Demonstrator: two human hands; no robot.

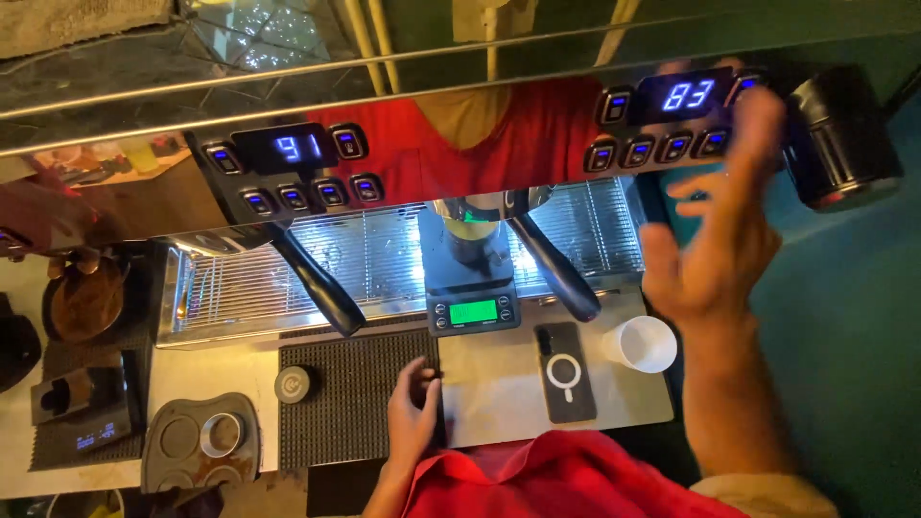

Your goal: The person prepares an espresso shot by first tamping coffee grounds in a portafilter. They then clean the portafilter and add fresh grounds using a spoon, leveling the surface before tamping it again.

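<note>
Right hand (715, 240) is raised w/ fingers spread, grip open and empty, in front of the espresso machine's button panel (662, 120), near a dark cylinder (839, 134). Left hand (414, 408) rests on the counter (489, 393), fingers curled at the edge of a ribbed black mat (350, 398); whether it grips anything can't be told. White cup (645, 343) and phone (564, 372) sit just beside each other, below a small scale (473, 312).
</note>
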